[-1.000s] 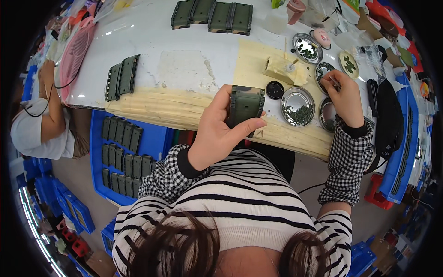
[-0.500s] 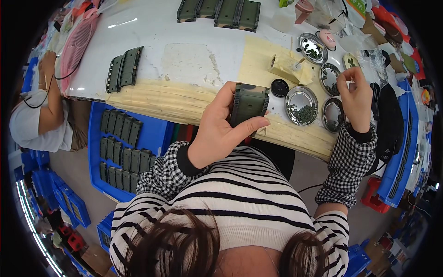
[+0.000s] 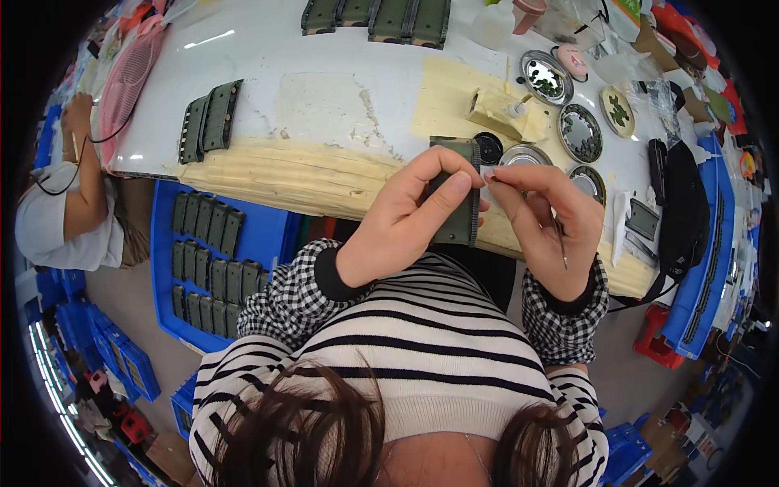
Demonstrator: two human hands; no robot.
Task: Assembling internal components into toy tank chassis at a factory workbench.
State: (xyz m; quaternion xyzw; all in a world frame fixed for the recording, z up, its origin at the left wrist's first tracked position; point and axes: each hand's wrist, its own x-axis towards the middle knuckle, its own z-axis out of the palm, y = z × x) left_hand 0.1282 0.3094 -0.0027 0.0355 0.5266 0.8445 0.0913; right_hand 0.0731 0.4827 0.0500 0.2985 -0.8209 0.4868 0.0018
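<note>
My left hand (image 3: 410, 215) is closed round a dark green rectangular casing (image 3: 458, 229) with a ribbed edge, tilted above the table's front edge. Thumb and forefinger press at the casing's right side. Close by on the right, my right hand (image 3: 560, 223) pinches thumb and forefinger together at that ribbed edge; whatever tiny piece sits between the fingertips is too small to make out. A thin metal tool (image 3: 560, 241) is tucked across the palm of the same hand. Just beyond the hands stand a round metal dish (image 3: 526, 154), partly covered, and a small black lid (image 3: 488, 148).
More metal dishes (image 3: 580, 132) hold small dark green parts. Similar casings (image 3: 209, 122) lie on the table (image 3: 268, 61) and fill a blue bin (image 3: 166, 280) at lower left. A yellowish block (image 3: 503, 112) stands behind. Another person's arm (image 3: 81, 150) is at far left.
My right hand has come left and nearer from the dishes to meet the casing. My left hand has turned the casing and moved it slightly right.
</note>
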